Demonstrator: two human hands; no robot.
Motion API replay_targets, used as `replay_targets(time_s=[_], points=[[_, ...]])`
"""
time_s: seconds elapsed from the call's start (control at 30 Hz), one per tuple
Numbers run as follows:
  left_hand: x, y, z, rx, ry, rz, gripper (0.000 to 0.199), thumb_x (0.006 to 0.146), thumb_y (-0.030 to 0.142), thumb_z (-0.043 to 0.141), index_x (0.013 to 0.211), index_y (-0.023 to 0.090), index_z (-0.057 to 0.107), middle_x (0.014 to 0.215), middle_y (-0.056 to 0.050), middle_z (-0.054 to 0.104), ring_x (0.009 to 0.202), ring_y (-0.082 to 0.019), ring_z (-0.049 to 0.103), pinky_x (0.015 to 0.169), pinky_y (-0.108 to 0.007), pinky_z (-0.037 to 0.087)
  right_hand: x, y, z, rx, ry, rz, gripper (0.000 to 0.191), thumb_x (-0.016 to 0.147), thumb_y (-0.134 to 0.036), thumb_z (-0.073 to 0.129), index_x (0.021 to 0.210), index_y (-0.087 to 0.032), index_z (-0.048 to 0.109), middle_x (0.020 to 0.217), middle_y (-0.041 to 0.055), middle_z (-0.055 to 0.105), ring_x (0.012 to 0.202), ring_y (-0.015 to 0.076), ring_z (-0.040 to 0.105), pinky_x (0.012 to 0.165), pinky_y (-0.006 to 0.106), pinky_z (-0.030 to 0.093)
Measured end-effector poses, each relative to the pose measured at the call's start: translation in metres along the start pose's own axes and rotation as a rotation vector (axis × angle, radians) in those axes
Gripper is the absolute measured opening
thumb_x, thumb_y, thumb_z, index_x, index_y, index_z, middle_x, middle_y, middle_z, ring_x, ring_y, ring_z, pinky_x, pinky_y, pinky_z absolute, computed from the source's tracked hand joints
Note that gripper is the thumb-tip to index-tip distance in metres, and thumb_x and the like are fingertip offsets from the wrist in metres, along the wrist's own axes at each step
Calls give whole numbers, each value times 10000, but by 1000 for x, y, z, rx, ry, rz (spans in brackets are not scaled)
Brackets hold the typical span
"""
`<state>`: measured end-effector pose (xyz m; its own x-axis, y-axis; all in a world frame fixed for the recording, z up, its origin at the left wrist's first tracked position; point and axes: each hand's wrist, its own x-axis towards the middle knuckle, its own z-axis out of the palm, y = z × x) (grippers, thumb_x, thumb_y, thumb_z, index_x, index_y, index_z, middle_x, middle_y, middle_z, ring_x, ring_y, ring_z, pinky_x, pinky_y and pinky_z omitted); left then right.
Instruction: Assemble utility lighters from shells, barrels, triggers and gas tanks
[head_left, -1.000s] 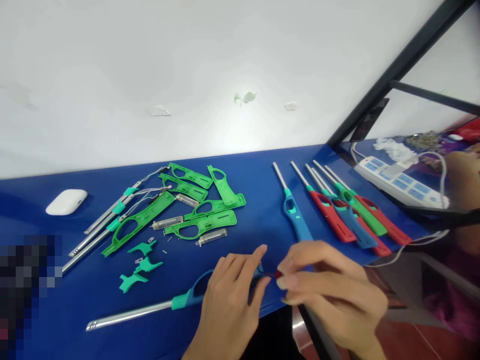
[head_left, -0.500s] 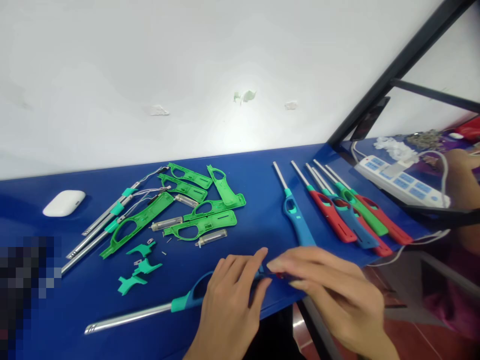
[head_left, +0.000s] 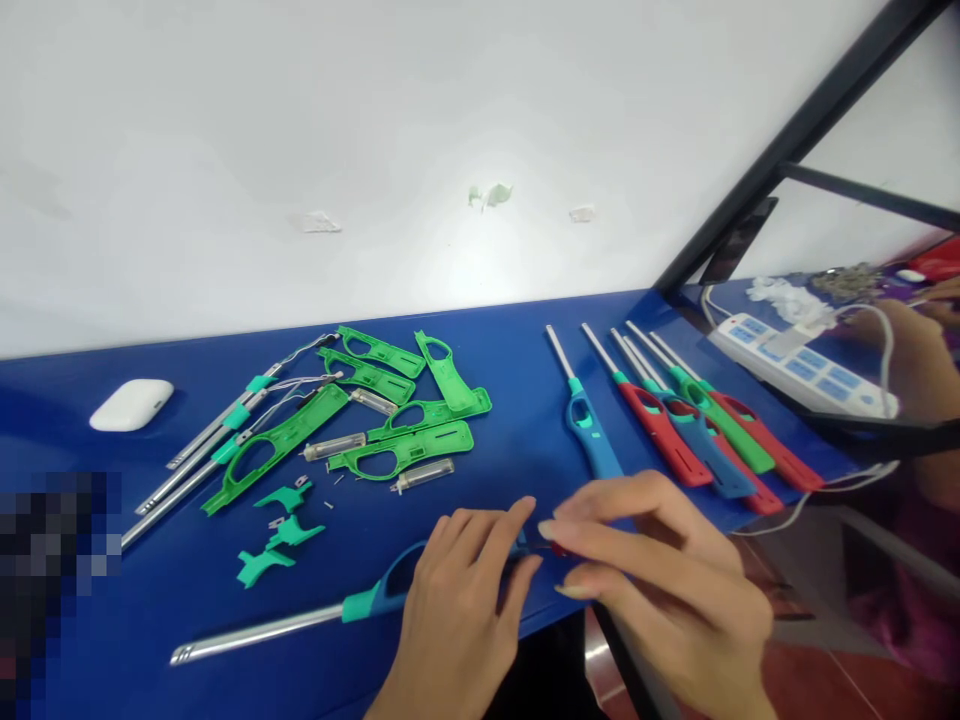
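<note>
A blue gas lighter [head_left: 390, 588] with a long metal tube lies near the table's front edge. My left hand [head_left: 465, 590] is over its handle and holds it down, hiding most of it. At the handle's end, my right hand [head_left: 660, 580] has its fingers around a small screwdriver [head_left: 557, 548]; only a thin shaft and a bit of red show. Left of the lighter are several teal triggers [head_left: 264, 566] and tiny screws [head_left: 329, 505]. Behind them lie green handle halves [head_left: 412, 450] and clear fuel tanks [head_left: 424, 475].
Metal tubes with wires [head_left: 187, 488] lie at the left, near a white earbud case [head_left: 132, 404]. Another blue lighter [head_left: 592, 430] and a row of red, blue and green lighters [head_left: 664, 430] are at the right. Beyond the black frame are a power strip [head_left: 802, 365] and another person's arm [head_left: 922, 350].
My right hand's fingers have loosened and shifted slightly around the screwdriver, with the index finger raised. My left hand and the lighter have stayed in place.
</note>
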<state>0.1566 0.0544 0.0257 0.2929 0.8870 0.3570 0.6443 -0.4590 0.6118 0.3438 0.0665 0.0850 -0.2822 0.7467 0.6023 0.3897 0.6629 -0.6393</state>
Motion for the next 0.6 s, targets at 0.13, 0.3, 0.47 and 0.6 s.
replay_targets(time_s=[0.13, 0.3, 0.47, 0.6], points=[[1, 0, 0, -1, -4, 3, 359, 1108, 278, 473, 1465, 312, 492, 1151, -21, 756, 995, -256, 721, 901, -502, 557, 3, 0, -2, 101, -139, 19, 519, 999, 13, 525, 1423, -259, 647, 1284, 28, 699, 1149, 143, 695, 972, 257, 604], [0, -1, 0, 6, -14, 7, 344, 1111, 277, 462, 1452, 305, 494, 1168, -21, 758, 994, -256, 726, 907, -509, 560, 3, -3, -4, -4, -11, 50, 330, 969, -138, 733, 1274, -264, 746, 1093, 17, 655, 1018, 128, 683, 896, 221, 603], [-1, -1, -1, 25, -13, 14, 339, 1119, 283, 436, 1452, 305, 495, 1149, -21, 758, 992, -246, 729, 904, -499, 571, 3, -6, -6, 128, -160, 51, 478, 1021, -2, 488, 1380, -260, 673, 1222, 31, 712, 1119, 144, 704, 955, 259, 606], [1, 0, -1, 49, -6, 26, 341, 1118, 273, 437, 1451, 283, 509, 1135, -29, 759, 975, -238, 732, 879, -476, 585, 5, -5, 3, 29, 21, 18, 356, 941, 39, 624, 1135, -227, 762, 1023, 10, 719, 965, 140, 700, 856, 260, 610]])
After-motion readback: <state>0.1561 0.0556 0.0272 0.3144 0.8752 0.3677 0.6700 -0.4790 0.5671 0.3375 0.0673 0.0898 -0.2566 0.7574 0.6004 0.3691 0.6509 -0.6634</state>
